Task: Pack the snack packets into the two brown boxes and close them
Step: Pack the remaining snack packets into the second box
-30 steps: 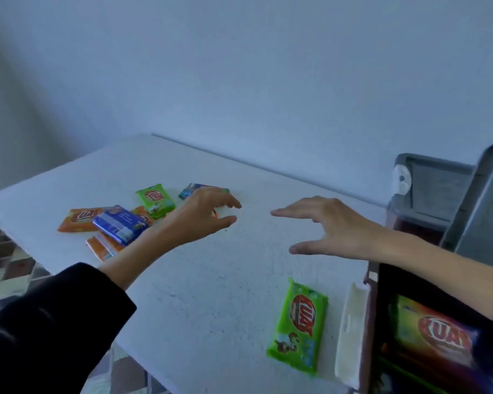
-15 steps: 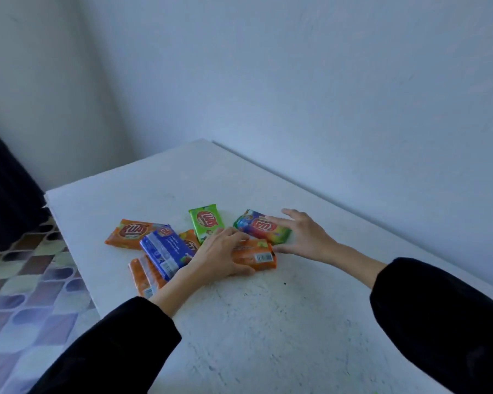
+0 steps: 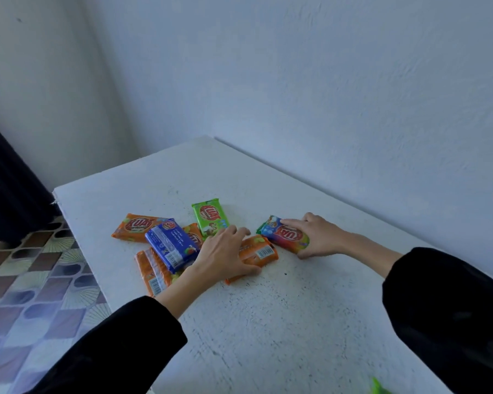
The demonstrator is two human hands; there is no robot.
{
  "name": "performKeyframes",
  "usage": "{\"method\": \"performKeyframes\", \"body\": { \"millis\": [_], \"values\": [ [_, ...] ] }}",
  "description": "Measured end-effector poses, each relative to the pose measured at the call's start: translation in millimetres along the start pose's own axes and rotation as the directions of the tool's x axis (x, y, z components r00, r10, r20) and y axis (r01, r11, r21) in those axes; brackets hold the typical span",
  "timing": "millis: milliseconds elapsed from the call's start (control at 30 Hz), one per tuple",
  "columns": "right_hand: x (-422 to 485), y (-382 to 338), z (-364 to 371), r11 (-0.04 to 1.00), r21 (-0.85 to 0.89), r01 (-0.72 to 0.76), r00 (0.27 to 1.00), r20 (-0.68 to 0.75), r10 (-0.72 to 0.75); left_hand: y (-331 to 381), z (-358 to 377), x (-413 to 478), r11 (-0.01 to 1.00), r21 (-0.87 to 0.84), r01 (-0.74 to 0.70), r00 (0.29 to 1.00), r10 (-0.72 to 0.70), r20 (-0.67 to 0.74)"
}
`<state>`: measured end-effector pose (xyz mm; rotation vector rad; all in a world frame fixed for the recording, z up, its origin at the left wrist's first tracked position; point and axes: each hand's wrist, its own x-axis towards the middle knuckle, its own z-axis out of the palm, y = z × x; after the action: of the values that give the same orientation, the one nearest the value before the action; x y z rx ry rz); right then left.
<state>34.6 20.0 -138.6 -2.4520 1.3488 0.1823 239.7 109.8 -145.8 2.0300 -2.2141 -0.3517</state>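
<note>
Orange packet (image 3: 261, 251) sits under the left hand (image 3: 225, 251), gripped just like before. The right hand (image 3: 316, 234) now wraps round the rainbow packet (image 3: 285, 236); before, it only touched it. The other packets (image 3: 171, 245) lie heaped near the table's (image 3: 268, 322) left edge. The near side has lots of room.

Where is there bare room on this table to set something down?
Bare: near table between both sleeves, and the far corner behind the green packet. Crowded centre: the left hand grips an orange packet, the right hand a multicoloured packet, amid overlapping packets.
</note>
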Motion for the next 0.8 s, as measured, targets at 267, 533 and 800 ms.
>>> {"method": "performKeyframes", "body": {
  "millis": [267,533,800],
  "values": [
    [1,-18,6,0.997,0.074,-0.033,0.995,-0.094,0.040,6,0,1,0.995,-0.096,-0.022,1.000,0.023,0.008],
    [-60,-17,-30,0.984,0.154,-0.089,0.968,-0.220,0.122,34,-26,4,0.985,-0.136,-0.111,0.993,0.105,-0.047],
    [-211,-8,-84,0.961,0.214,-0.176,0.923,-0.304,0.237,122,-86,-22,0.900,-0.104,-0.422,0.904,0.411,-0.116]
  ]
}}
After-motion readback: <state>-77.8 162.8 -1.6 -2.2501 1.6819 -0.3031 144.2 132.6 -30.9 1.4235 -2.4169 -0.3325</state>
